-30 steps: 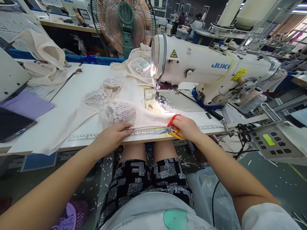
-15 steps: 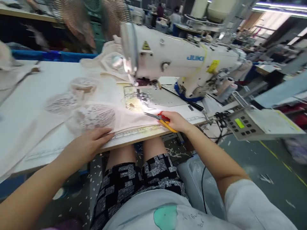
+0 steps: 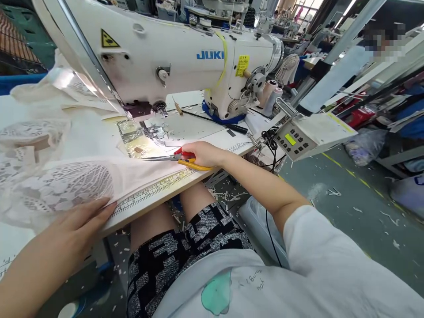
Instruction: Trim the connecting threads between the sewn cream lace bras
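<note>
My right hand (image 3: 201, 153) is closed on red-and-yellow-handled scissors (image 3: 170, 157), blades pointing left over the pale fabric (image 3: 139, 174) near the lit needle plate. Flat on the lace-patterned part of that fabric (image 3: 62, 187), at the table's front edge, lies my left hand (image 3: 77, 223) with fingers stretched out. The white JUKI sewing machine (image 3: 172, 53) stands just behind the scissors. A printed ruler strip (image 3: 155, 190) runs along the table edge under the fabric.
More lace pieces (image 3: 29, 137) lie at the left of the table. A control panel (image 3: 294, 139) with a green display hangs at the table's right end. Thread spools (image 3: 270, 95) stand behind the machine. A person stands far right; scraps litter the floor.
The view has swung right and closer to the machine. My right hand moved the scissors up from the table edge toward the needle plate. My left hand stayed flat on the fabric.
</note>
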A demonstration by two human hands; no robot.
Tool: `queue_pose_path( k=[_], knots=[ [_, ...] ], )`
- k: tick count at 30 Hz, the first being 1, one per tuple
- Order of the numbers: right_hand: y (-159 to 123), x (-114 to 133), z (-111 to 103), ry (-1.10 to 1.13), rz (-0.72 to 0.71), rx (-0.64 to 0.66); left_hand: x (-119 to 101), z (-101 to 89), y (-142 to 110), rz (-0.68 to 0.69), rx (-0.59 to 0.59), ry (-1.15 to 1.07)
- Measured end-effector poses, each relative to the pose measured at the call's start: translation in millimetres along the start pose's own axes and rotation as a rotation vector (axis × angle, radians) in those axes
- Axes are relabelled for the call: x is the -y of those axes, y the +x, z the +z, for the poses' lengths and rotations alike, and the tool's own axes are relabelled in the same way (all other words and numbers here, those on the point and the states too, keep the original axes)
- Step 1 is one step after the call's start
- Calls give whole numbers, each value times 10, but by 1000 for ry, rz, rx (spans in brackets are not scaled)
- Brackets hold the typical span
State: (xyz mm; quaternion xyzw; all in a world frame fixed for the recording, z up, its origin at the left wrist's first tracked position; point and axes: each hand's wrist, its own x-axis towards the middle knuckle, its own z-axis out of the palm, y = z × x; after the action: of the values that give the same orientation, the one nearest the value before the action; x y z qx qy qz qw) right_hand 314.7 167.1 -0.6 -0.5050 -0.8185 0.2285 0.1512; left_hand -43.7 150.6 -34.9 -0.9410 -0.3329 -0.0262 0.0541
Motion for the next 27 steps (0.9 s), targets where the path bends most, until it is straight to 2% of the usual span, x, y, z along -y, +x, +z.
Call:
queue_pose_path(
  k=[5,10,14,17,18,20,25,27],
  knots=[
    [39,6,-40,-51,1,34,45,89,-23,22,-86,-119],
    [71,16,-78,-90,11,49,29,64,-2,29,-64,-159],
    [32,45,-97,-121,17,45,65,50,-9,65,-76,-83],
    [-51,193,-34,-132,42,-35,-38,-20,-41,78,-60,16],
    [-79,265,11,-130,48,-97,-94,-56,-45,69,-101,46],
    [-115,421,135,-143,-28,-139,-196,-129,-29,33,-40,90],
    [-38,791,549,-282,-520,-2,-276,-208,12,-22,34,71],
    [41,894,688,-325,-629,3,-286,-209,-2,-21,24,47]
  ],
)
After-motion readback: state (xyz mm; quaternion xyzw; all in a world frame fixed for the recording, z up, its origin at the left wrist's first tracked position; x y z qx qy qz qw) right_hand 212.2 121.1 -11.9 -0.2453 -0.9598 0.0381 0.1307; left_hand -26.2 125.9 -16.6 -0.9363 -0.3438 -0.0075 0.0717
